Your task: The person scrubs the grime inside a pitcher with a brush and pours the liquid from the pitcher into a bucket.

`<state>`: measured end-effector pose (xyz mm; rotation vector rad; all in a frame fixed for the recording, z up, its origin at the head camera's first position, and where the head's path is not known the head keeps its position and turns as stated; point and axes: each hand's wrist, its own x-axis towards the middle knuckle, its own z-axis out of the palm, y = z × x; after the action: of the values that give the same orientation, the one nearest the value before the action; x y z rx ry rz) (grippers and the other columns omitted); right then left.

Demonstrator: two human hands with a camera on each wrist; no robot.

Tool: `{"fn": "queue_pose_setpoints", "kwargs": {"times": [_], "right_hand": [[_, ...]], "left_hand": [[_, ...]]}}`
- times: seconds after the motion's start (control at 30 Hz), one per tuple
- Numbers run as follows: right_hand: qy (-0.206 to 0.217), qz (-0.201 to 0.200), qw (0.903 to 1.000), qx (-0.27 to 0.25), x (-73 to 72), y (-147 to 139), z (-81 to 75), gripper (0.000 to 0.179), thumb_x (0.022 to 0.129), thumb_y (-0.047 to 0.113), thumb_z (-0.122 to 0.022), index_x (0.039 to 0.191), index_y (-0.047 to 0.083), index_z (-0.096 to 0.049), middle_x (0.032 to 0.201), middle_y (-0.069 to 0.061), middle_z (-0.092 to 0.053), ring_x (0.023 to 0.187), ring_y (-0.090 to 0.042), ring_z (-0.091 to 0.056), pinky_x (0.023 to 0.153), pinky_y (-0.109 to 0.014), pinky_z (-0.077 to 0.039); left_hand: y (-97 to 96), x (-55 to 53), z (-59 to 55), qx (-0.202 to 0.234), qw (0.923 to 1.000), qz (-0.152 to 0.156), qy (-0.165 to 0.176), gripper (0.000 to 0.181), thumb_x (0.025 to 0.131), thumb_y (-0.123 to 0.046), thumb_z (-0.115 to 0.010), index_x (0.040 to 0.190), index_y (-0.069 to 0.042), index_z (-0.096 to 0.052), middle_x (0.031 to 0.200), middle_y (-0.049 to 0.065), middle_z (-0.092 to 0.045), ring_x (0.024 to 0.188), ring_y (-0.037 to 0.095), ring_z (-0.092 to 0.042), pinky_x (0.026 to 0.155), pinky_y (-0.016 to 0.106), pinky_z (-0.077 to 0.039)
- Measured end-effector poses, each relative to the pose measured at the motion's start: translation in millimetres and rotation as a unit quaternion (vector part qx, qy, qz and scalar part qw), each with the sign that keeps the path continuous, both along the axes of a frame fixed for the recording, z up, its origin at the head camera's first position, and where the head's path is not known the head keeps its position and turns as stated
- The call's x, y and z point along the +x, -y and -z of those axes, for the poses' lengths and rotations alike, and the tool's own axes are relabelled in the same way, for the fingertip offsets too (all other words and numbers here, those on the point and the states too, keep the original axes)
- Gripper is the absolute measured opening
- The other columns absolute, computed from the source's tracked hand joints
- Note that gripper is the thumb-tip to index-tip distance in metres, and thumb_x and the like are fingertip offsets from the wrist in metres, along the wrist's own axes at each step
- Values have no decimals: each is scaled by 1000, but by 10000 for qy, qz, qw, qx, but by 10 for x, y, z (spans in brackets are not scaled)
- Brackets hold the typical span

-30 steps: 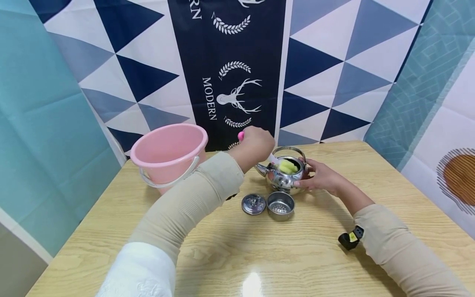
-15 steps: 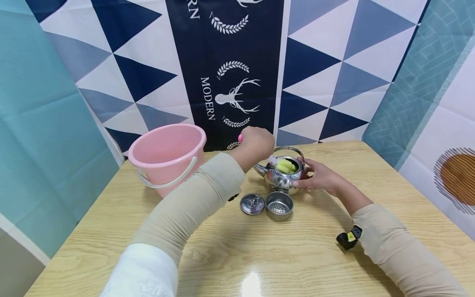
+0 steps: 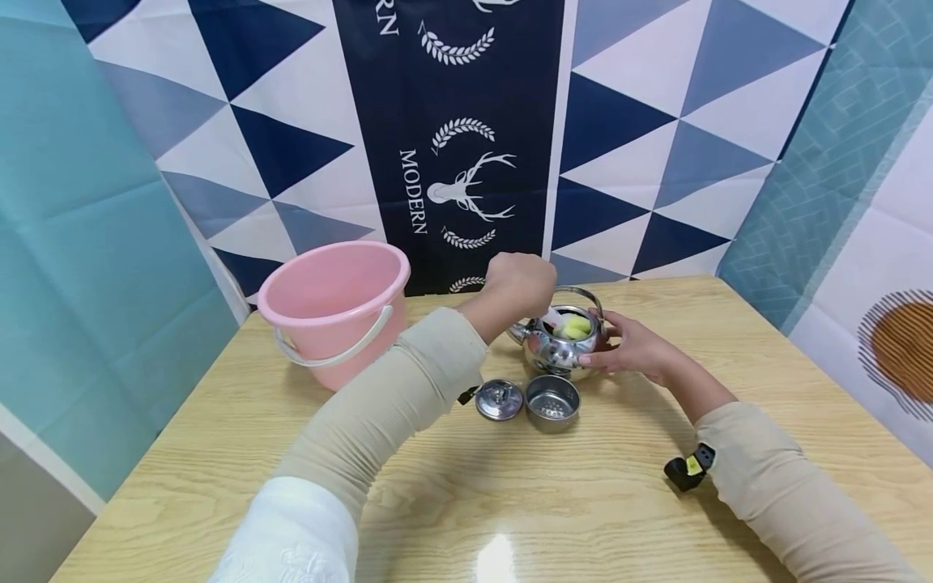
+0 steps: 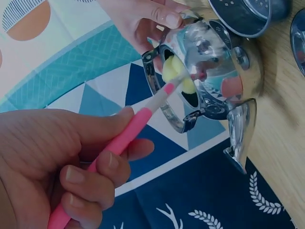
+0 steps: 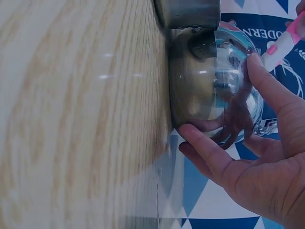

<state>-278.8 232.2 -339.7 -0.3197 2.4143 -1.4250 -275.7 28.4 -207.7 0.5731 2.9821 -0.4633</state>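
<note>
A shiny metal teapot (image 3: 557,352) stands on the table, spout to the left and top open. My left hand (image 3: 521,285) grips the pink and white handle (image 4: 131,131) of a sponge brush above the spout side. Its yellow sponge head (image 4: 172,69) sits in the teapot's mouth, the lower part hidden inside. On the other side, my right hand (image 3: 634,348) holds the teapot's body, thumb and fingers spread around the curved wall. The teapot's arched handle (image 3: 586,295) rises over the opening.
In front of the teapot lie a metal lid (image 3: 499,400) and a round metal strainer (image 3: 552,402), side by side. A pink bucket (image 3: 335,348) with a white handle stands at the back left. Patterned cloth (image 3: 619,121) hangs behind the wooden table (image 3: 568,494).
My left hand has moved a little right toward the teapot and tilted, so the pink handle end no longer shows in the head view. The right hand stays on the teapot.
</note>
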Motion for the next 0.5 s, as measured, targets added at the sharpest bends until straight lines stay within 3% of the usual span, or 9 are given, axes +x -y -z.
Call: {"fn": "queue_pose_setpoints", "kwargs": {"times": [0.27, 0.5], "right_hand": [[-12, -4, 10000, 19, 9, -6, -3, 99, 87, 20, -76, 155, 2, -5, 146, -40, -21, 100, -29, -60, 84, -44, -54], [-85, -62, 9999, 34, 5, 3, -21, 98, 86, 20, -77, 154, 0, -8, 153, -37, -7, 108, -37, -56, 83, -45, -54]], "left_hand": [[46, 6, -50, 95, 9988, 179, 435, 18, 89, -41, -70, 96, -24, -68, 94, -11, -62, 82, 11, -54, 72, 34, -48], [15, 80, -143, -150, 9977, 99, 652, 18, 90, -38, -69, 103, -24, -66, 100, -11, -61, 89, 10, -53, 80, 35, -45]]}}
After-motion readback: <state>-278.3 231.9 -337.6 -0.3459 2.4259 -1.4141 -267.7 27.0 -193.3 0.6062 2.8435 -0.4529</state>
